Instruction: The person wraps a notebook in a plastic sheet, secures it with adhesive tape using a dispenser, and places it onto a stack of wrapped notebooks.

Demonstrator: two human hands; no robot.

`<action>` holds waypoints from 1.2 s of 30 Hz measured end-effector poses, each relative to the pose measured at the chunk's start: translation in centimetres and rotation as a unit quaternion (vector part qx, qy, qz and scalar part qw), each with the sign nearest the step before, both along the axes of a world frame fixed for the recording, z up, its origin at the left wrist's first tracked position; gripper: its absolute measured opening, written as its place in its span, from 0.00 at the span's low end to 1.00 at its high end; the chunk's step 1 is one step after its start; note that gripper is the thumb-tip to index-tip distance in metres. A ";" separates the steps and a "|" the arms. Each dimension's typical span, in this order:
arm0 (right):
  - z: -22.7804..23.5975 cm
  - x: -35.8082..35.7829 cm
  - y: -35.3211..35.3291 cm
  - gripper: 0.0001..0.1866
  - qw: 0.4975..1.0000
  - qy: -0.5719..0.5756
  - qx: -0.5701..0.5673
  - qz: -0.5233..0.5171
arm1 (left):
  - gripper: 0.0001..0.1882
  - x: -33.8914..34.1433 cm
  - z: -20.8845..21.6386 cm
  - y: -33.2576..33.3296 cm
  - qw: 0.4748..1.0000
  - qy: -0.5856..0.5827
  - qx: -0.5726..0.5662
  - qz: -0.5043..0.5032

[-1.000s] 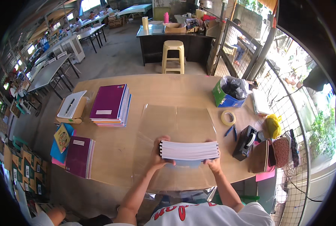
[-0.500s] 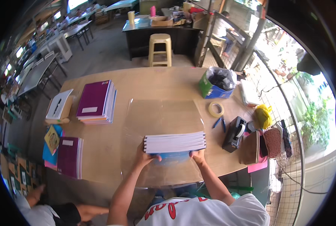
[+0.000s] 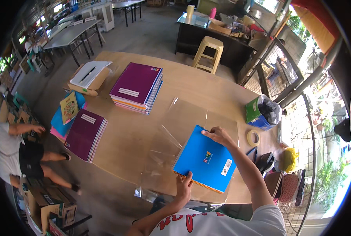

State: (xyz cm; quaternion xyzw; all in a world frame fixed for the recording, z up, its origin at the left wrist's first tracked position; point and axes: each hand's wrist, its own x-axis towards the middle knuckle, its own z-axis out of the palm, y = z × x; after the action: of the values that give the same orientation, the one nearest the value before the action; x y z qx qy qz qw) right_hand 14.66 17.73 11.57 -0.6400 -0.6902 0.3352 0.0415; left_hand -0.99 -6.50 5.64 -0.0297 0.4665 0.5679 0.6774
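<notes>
A stack of spiral-bound notebooks [image 3: 201, 157] lies over a clear plastic sheet [image 3: 152, 159], its blue cover facing up and turned at an angle. My left hand [image 3: 183, 188] grips the near left corner, thumb on the cover and fingers around the orange-coiled edge. At the far edge, my right hand [image 3: 219, 135] clasps the stack from above, its thumb over the cover and its other fingers partly hidden. Purple notebooks stand in a taller pile [image 3: 138, 84] farther left, and a lower purple pile [image 3: 85, 133] sits near the table's left edge.
On the right are a box with a black bag [image 3: 258, 112], a tape roll [image 3: 253, 137], pliers [image 3: 251, 151], a tape dispenser [image 3: 266, 161] and a yellow bag [image 3: 288, 159]. A pad with a pen [image 3: 90, 74] rests at the far left. Another person [image 3: 10, 153] is left of the table [image 3: 120, 165].
The notebook stack, earlier held with its page edges showing, now lies flat with the blue cover up and turned. My right hand has shifted to its far edge. The view has swung left.
</notes>
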 end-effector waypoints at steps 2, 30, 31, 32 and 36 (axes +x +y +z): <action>-3.0 -1.9 1.9 0.47 1.000 -0.004 -0.015 0.017 | 0.28 -0.2 -1.6 0.3 0.999 -0.037 -0.028 0.017; -5.9 -3.0 0.1 0.38 0.867 -0.205 0.450 0.057 | 0.17 -7.9 -3.6 -3.8 0.620 0.646 0.354 -0.271; -5.2 -2.8 -1.5 0.38 0.869 -0.203 0.448 0.053 | 0.17 -9.5 -4.3 -4.2 0.618 0.646 0.353 -0.275; -3.1 -3.1 -3.4 0.31 0.897 -0.084 0.432 0.043 | 0.12 -11.0 -5.7 -4.1 0.537 0.635 0.390 -0.395; 1.0 -1.7 -15.3 0.21 0.919 0.096 0.372 0.087 | 0.05 -12.1 -6.2 -2.4 0.488 0.557 0.454 -0.495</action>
State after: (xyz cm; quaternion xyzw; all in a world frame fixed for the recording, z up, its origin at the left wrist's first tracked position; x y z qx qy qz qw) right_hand 12.94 2.40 12.59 -0.4804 -0.8109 0.1167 0.3130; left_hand -13.06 -8.89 -0.57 0.8405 0.3618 0.1706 0.3655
